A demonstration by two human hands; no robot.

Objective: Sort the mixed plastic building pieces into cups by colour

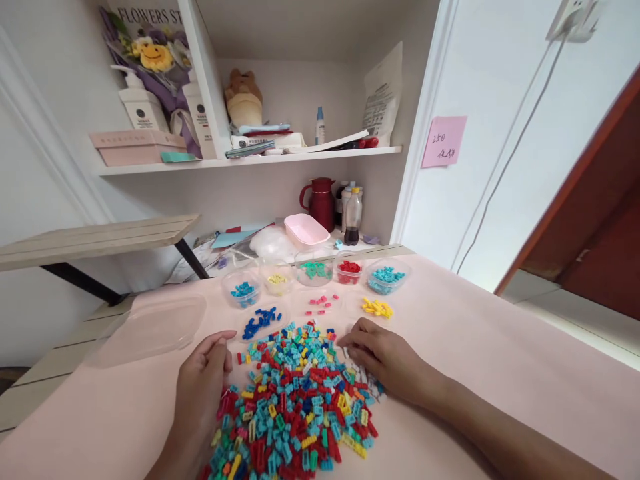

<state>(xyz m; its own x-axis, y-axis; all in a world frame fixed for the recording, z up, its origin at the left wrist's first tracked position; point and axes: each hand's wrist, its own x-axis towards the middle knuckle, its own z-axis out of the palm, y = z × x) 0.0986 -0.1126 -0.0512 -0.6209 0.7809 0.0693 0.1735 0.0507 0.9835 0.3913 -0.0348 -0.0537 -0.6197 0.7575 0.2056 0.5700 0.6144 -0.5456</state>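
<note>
A large heap of small toy building bricks [295,400] in red, turquoise, green, yellow and blue spreads over the pink tabletop. At the heap's left edge is my left hand [203,367], its thumb against curled fingers and its index finger pointing right. Whatever may be inside that hand is hidden. My right hand [383,357] reaches over the heap's right edge, palm down, fingers bent and slightly apart, with no brick visible in them. Beneath and beside it lie some white bricks [356,367]. Just beyond my left fingertips sits a shallow tray of dark blue bricks [261,323].
Behind the heap stand clear containers with blue bricks [243,291], pale yellow bricks [276,281], green bricks [315,269], red bricks [349,268] and turquoise bricks [386,277]. Pink bricks [323,305] and yellow bricks [377,307] lie nearer. At left rests a clear lid [160,323].
</note>
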